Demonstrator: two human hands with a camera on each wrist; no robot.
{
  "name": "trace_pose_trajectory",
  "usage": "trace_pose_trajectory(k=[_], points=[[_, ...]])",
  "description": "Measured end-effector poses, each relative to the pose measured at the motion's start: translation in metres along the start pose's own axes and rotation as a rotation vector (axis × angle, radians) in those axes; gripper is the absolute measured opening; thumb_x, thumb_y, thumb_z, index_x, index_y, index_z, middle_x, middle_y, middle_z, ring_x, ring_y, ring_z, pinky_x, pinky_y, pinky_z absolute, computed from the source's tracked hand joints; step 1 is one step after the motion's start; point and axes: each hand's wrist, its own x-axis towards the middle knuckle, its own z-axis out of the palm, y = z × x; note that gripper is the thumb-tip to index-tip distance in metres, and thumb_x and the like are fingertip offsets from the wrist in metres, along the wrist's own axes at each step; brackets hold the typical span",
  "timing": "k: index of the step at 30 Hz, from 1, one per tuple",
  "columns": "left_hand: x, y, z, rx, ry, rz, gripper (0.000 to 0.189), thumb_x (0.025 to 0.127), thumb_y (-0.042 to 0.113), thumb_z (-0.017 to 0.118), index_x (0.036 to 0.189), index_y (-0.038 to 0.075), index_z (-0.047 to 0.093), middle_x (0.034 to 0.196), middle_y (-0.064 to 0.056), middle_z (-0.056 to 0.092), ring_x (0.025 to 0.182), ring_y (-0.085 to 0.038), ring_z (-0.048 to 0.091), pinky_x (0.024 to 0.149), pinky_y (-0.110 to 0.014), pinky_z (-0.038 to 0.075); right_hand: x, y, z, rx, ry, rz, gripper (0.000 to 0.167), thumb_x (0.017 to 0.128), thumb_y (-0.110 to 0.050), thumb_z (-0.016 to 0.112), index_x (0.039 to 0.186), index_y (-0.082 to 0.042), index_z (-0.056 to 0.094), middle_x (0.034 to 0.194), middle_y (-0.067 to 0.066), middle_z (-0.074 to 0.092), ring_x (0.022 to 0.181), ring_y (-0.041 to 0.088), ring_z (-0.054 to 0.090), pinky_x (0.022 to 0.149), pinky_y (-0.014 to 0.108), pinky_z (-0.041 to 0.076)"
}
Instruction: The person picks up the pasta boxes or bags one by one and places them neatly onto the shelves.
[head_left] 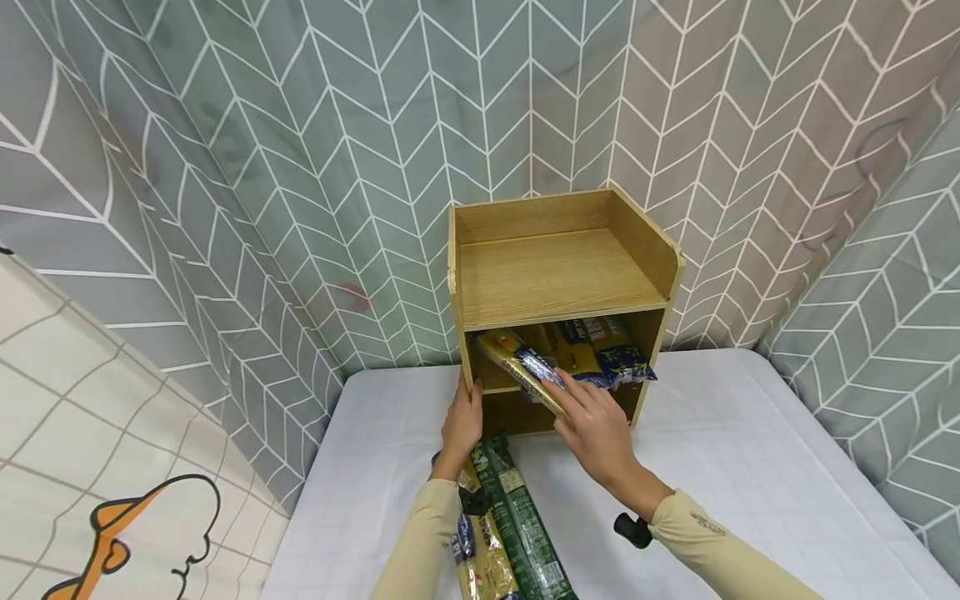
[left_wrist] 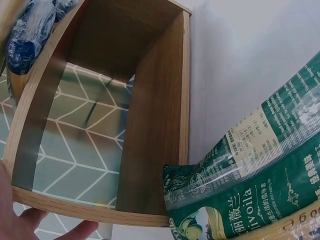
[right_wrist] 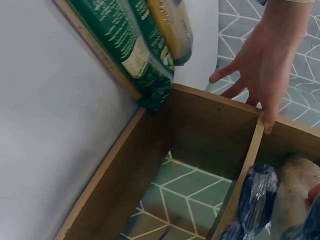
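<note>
A gold-and-blue packet of spaghetti leans out of the middle compartment of a small wooden shelf, its far end inside. My right hand grips the near end, fingers over its top. Further right in that compartment lie several similar yellow-and-blue packets. Against the shelf's left side panel rests my left hand; in the right wrist view this hand has its thumb on the front edge and its fingers spread along the outer face.
On the white table, a green pasta packet lies beside a yellow one, in front of the shelf and partly under the left forearm. The lower compartment has an open back. A patterned curtain hangs behind.
</note>
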Motion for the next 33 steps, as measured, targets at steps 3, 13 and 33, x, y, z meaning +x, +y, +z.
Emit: trace_pose_trajectory(k=[3,13,33], points=[[0.000,0.000,0.000,-0.003,-0.003,-0.008,0.061,0.112,0.048,0.027,0.167,0.022,0.018,0.159,-0.016,0.049,0.131,-0.050,0.057,0.100,-0.071,0.045,0.006,-0.005,0.003,-0.016,-0.012,0.028,0.052,0.078,0.000,0.078,0.129,-0.012,0.073,0.131,0.016,0.073,0.099,0.032,0.071,0.079,0.046,0.058],[-0.002,0.000,0.000,-0.018,-0.005,-0.005,0.062,0.111,0.047,0.029,0.166,0.021,0.020,0.160,-0.017,0.046,0.134,-0.050,0.055,0.103,-0.071,0.043,0.018,-0.017,0.012,-0.061,-0.063,0.089,0.051,0.080,-0.003,0.080,0.129,-0.012,0.073,0.133,0.017,0.071,0.103,0.033,0.071,0.087,0.049,0.059],[-0.001,-0.001,0.000,-0.016,-0.005,0.004,0.062,0.112,0.049,0.027,0.167,0.024,0.015,0.160,-0.017,0.047,0.131,-0.050,0.057,0.101,-0.071,0.045,0.050,-0.038,0.012,-0.300,-0.356,0.108,0.043,0.082,-0.019,0.083,0.124,-0.016,0.076,0.127,0.015,0.074,0.099,0.034,0.072,0.081,0.044,0.058]])
